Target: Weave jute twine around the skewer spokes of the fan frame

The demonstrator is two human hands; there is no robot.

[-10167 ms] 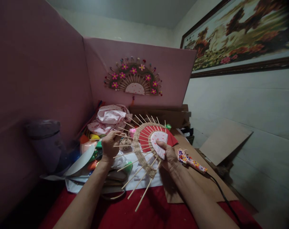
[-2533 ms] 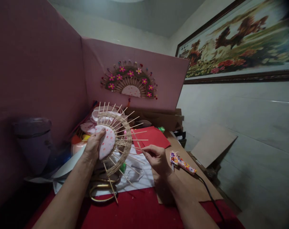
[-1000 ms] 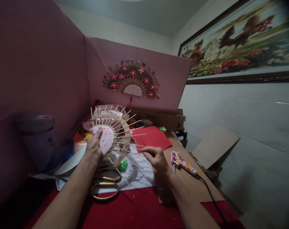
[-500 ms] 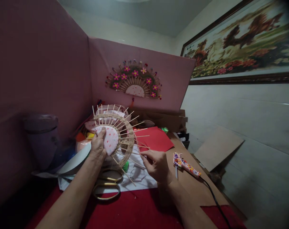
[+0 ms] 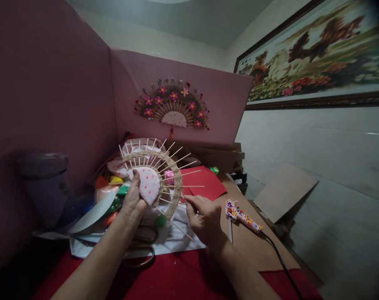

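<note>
My left hand is closed on an unfinished half-round fan, its thumb lying over the white fabric centre with pink spots. Thin wooden sticks radiate from that centre, and a band of woven twine runs across them. At the band's right outer edge, my right hand pinches the twine, with its fingertips close to the lower sticks. Only a short length of strand shows there; the rest is hidden by the fingers. Scissors lie below the fan, partly covered by my left forearm.
A flowered glue gun with a black cord rests on cardboard at right. Red sheets lie behind my right hand. A finished fan hangs on the pink board. Craft materials crowd the left, near a lidded container.
The fan has shifted slightly right and turned a little in my left hand. My right hand's pinch has come closer to the woven band, with less strand showing between.
</note>
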